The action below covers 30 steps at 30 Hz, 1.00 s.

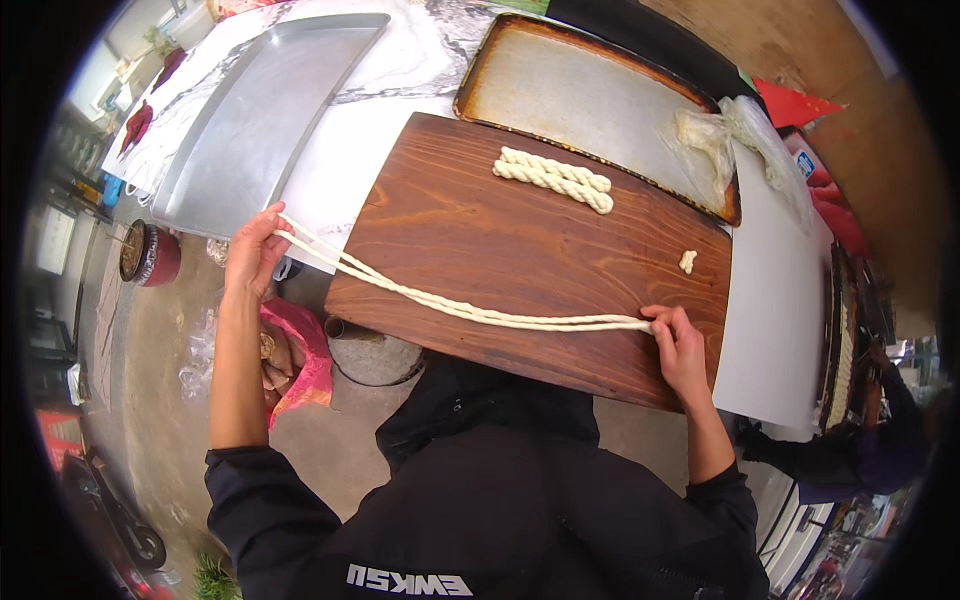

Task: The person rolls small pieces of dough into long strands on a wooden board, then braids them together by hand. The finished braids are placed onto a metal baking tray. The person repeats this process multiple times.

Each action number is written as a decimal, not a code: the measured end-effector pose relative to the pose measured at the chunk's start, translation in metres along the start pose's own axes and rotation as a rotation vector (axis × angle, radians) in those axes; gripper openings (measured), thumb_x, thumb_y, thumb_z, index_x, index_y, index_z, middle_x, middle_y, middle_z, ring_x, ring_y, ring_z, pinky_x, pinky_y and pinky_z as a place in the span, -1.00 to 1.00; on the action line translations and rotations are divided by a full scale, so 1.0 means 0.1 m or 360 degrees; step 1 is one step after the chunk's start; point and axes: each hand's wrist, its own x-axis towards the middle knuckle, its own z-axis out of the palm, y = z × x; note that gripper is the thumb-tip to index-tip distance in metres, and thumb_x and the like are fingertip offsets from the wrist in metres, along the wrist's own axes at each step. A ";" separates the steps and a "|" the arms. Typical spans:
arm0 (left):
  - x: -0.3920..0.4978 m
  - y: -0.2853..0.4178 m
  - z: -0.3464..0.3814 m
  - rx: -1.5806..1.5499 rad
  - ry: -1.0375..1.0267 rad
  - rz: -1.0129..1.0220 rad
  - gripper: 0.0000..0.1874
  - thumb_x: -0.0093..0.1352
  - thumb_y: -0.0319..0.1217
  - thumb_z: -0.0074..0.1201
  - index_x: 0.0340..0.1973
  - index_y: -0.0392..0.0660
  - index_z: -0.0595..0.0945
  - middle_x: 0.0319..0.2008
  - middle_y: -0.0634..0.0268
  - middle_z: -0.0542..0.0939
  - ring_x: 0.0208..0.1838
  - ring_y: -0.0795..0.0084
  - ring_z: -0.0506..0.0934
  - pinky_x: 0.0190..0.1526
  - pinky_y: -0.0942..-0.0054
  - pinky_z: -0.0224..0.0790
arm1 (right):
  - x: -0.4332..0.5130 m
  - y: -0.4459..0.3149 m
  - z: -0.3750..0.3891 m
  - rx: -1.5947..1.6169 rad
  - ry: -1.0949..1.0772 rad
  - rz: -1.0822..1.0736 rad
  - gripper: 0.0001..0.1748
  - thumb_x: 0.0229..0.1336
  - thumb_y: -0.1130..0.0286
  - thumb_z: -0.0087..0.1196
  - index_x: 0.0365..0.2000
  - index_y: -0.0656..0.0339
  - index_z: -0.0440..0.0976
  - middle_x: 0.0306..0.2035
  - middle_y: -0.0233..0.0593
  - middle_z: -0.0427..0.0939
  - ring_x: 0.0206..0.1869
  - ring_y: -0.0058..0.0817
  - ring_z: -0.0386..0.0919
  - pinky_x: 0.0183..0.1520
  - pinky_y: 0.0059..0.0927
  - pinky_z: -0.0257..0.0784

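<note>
A long, thin dough strand (450, 305), doubled into two lines side by side, stretches between my hands. My left hand (255, 244) grips one end, raised beyond the left edge of the wooden board (480, 247). At the board's right side, my right hand (679, 341) pinches the other end low over the wood. The strand sags in the middle along the board's near part. Two twisted dough pieces (553, 178) lie close together near the far edge of the board. A small scrap of dough (688, 261) sits near its right edge.
Behind the board lies a baking tray with browned rims (585, 86); clear plastic bags (709, 146) rest on its right end. Another metal tray (259, 120) is on the marbled table (390, 71) at left. Below stands a pink bag (300, 352). Another person (862, 457) is at far right.
</note>
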 end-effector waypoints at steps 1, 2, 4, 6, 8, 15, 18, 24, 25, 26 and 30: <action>0.10 -0.06 -0.06 -0.0074 -0.0054 0.0051 -0.56 0.48 -0.47 0.02 0.24 -0.37 0.43 -0.32 0.30 0.64 -0.20 0.48 0.60 -0.02 0.48 0.50 | 0.04 0.05 -0.01 0.0067 0.0167 0.0047 -0.89 0.32 0.49 0.06 -0.30 0.33 0.39 -0.04 -0.01 0.62 -0.14 -0.10 0.56 -0.08 -0.21 0.45; 0.16 -0.11 -0.12 -0.0080 -0.0149 0.0074 -0.55 0.48 -0.45 0.03 0.25 -0.35 0.43 -0.31 0.30 0.64 -0.18 0.48 0.60 -0.01 0.49 0.49 | 0.09 0.11 0.02 -0.0287 0.0304 -0.0204 -0.89 0.31 0.48 0.07 -0.27 0.30 0.39 0.11 0.02 0.56 0.06 -0.06 0.54 0.08 -0.16 0.44; 0.25 -0.17 -0.21 -0.0115 -0.0111 -0.0029 -0.55 0.49 -0.44 0.03 0.25 -0.35 0.43 -0.30 0.30 0.64 -0.19 0.49 0.60 0.02 0.48 0.48 | 0.06 0.11 0.07 -0.0654 0.0248 -0.0444 -0.87 0.27 0.46 0.11 -0.24 0.26 0.40 0.23 0.04 0.47 0.27 0.00 0.42 0.27 -0.09 0.34; 0.30 -0.20 -0.24 -0.0038 0.0041 -0.0128 -0.56 0.49 -0.44 0.03 0.24 -0.35 0.44 -0.29 0.29 0.64 -0.17 0.48 0.60 0.03 0.48 0.48 | -0.07 0.03 0.08 -0.0446 -0.0078 -0.0452 -0.86 0.23 0.47 0.16 -0.26 0.25 0.42 0.30 0.02 0.41 0.39 0.05 0.30 0.41 -0.03 0.18; 0.31 -0.18 -0.23 -0.0024 0.0018 -0.0136 -0.57 0.49 -0.44 0.04 0.23 -0.34 0.45 -0.27 0.29 0.63 -0.15 0.47 0.60 0.03 0.48 0.49 | -0.10 -0.01 0.07 -0.0572 -0.0120 -0.0520 -0.88 0.23 0.47 0.17 -0.30 0.27 0.44 0.16 -0.02 0.53 0.29 -0.06 0.43 0.26 -0.13 0.38; 0.38 -0.12 -0.27 -0.0008 0.0043 -0.0041 -0.59 0.48 -0.46 0.02 0.22 -0.33 0.46 -0.26 0.29 0.61 -0.14 0.45 0.58 0.02 0.43 0.51 | 0.09 -0.02 0.14 -0.0538 0.0130 -0.0334 -0.69 0.22 0.42 0.18 -0.08 0.28 0.41 0.33 0.10 0.33 0.42 0.06 0.21 0.40 -0.02 0.16; 0.34 -0.12 -0.36 -0.0008 0.0072 -0.0058 -0.59 0.48 -0.46 0.00 0.22 -0.33 0.46 -0.25 0.29 0.61 -0.14 0.43 0.58 0.03 0.42 0.51 | -0.10 -0.07 0.20 -0.0549 0.0014 -0.0716 -0.77 0.18 0.42 0.23 -0.27 0.30 0.41 0.27 0.10 0.41 0.37 0.10 0.30 0.38 0.02 0.22; 0.29 -0.08 -0.36 -0.0023 0.0117 -0.0078 -0.60 0.49 -0.44 0.00 0.22 -0.31 0.48 -0.25 0.29 0.62 -0.16 0.45 0.58 -0.03 0.47 0.51 | 0.00 0.06 0.13 -0.0732 0.0404 -0.0234 -0.86 0.20 0.46 0.20 -0.31 0.29 0.47 -0.10 -0.12 0.61 -0.10 -0.11 0.52 -0.08 -0.18 0.49; 0.28 -0.08 -0.36 0.0010 0.0210 -0.0073 -0.61 0.49 -0.44 0.00 0.21 -0.31 0.49 -0.26 0.30 0.61 -0.18 0.48 0.57 -0.05 0.49 0.50 | 0.01 0.11 0.14 -0.0746 0.0428 -0.0431 -0.85 0.18 0.45 0.23 -0.30 0.29 0.48 -0.10 -0.13 0.61 -0.09 -0.13 0.52 -0.07 -0.19 0.49; 0.28 -0.09 -0.36 0.0021 0.0196 0.0017 -0.61 0.49 -0.44 -0.01 0.20 -0.30 0.50 -0.27 0.31 0.61 -0.19 0.50 0.56 -0.08 0.51 0.50 | 0.02 0.15 0.16 -0.0766 0.0442 -0.0469 -0.83 0.15 0.45 0.26 -0.29 0.28 0.50 -0.09 -0.14 0.61 -0.09 -0.15 0.53 -0.07 -0.20 0.50; 0.35 -0.14 -0.36 0.0118 0.0307 -0.0034 -0.70 0.48 -0.37 0.12 0.06 -0.24 0.62 -0.35 0.39 0.58 -0.36 0.65 0.46 -0.32 0.66 0.35 | -0.32 0.23 0.22 -0.0790 0.0363 -0.0514 -0.80 0.13 0.58 0.22 -0.23 0.27 0.47 -0.14 -0.16 0.59 -0.21 -0.24 0.52 -0.12 -0.26 0.50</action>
